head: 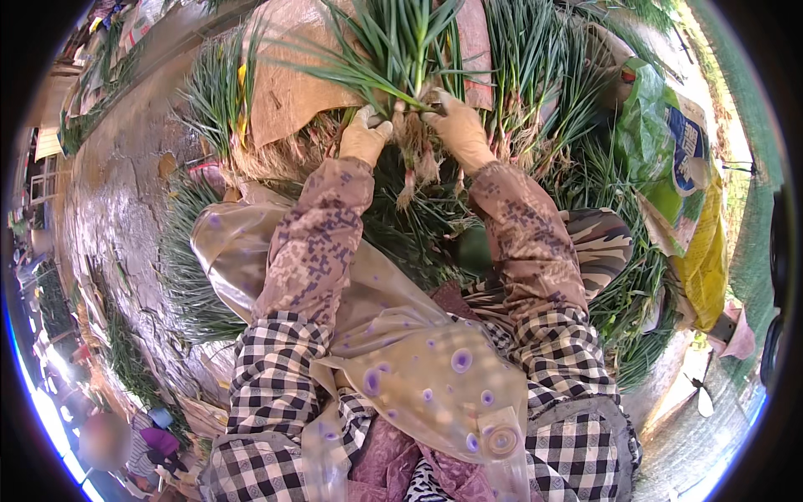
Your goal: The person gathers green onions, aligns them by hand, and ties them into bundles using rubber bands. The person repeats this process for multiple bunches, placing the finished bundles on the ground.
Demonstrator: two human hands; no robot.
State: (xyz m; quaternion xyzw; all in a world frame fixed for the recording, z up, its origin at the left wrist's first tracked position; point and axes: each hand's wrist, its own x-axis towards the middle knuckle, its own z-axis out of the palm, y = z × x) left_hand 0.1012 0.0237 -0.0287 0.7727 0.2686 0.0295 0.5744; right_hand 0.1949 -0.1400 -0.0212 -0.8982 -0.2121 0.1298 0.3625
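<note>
Both hands wear pale gloves and meet at the top centre of the head view, at a bunch of green onions (pixel 414 63) with leaves pointing away and roots hanging down. On the bunch's left side, my left hand (pixel 366 135) has thumb and fingers at the stems. My right hand (pixel 461 128) closes on the base of the bunch and a leaf lying across it. Whether the left fingers pinch anything is hard to tell. Below the hands hang pale roots (pixel 408 188), over a dark heap of loose green onions (pixel 401 232).
Upright onion bundles (pixel 521 69) stand at right, with another (pixel 216 94) at left beside brown sacking (pixel 301 81). Green plastic packaging (pixel 646 132) and a yellow woven bag (pixel 706 251) lie at far right. A translucent apron (pixel 408 332) covers the lap. Another person (pixel 150 445) is at lower left.
</note>
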